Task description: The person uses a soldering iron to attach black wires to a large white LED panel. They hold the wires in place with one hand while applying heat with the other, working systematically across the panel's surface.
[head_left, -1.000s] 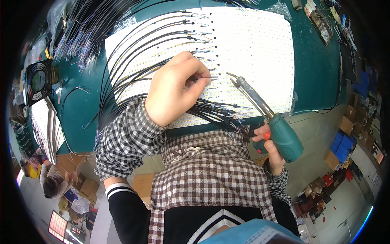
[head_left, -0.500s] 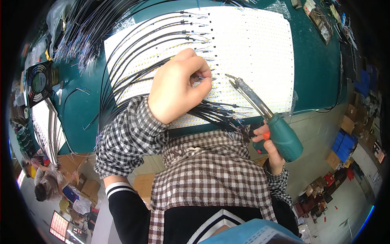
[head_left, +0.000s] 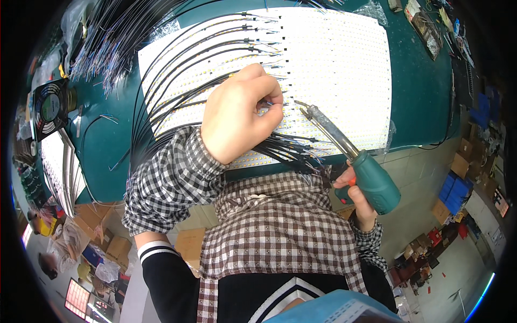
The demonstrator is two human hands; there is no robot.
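My left hand (head_left: 242,110) rests over a large white LED board (head_left: 344,64), thumb and forefinger pinched together on the thin wires at the end of a black cable. Those wire ends are mostly hidden by the fingers. In my right hand (head_left: 356,189) is a soldering gun (head_left: 379,184) with a green handle and an orange trigger. Its metal tip points up and left over the board, a short way right of my left fingertips; whether it touches the board I cannot tell. Several black cables (head_left: 177,54) curve across the board's left half, their wires ending along a row of dark pads.
A bundle of loose cables (head_left: 107,59) lies at the far left of the green table (head_left: 423,102). Nearer are a black fan (head_left: 52,109) and a stack of white panels (head_left: 60,169). More cables (head_left: 285,148) bunch at the board's near edge. People sit at lower left.
The soldering gun's tip has shifted slightly left, closer to my left fingertips. My left hand has moved a little to the right, still pinched.
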